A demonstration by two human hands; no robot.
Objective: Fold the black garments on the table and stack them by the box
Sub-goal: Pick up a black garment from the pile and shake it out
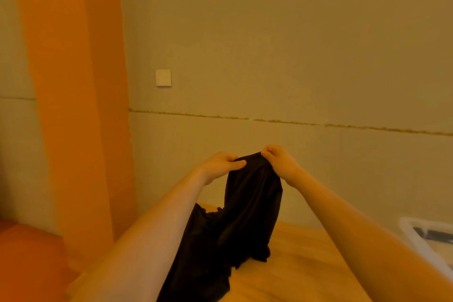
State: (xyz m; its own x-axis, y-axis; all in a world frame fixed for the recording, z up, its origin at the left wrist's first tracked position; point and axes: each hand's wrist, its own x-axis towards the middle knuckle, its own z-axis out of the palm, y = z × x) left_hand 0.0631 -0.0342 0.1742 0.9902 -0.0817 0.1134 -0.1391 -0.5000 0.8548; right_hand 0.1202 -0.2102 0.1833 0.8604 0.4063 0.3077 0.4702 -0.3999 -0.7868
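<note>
Both bare forearms reach forward and upward from the bottom of the view, the hands raised well above the desk and close together. The left hand (pixel 221 163) has its fingers curled over the top edge of a thin, soft black fabric garment (pixel 247 206), with the thumb laid along the near side of the cloth, so its grip pinches the fabric. The right hand (pixel 279 158) mirrors it just beside, knuckles bent and fingertips tucked down onto the same top edge, its grip also pinching the cloth. Between the two hands the garment bunches into a small rounded hump, then hangs down in loose, slightly sheer folds; its lower part spreads in crumpled, ruffled heaps on the smooth light wooden desk (pixel 306 265), running toward the near edge between the arms. At the right edge of the view, on the desk, sits part of a translucent plastic box (pixel 416 235) with a rounded rim and something dark inside, well apart from the lifted garment. Behind stand a plain pale wall (pixel 294 44) with a white square switch plate (pixel 163 78) and an orange curtain (pixel 73 81) hanging at the left.
</note>
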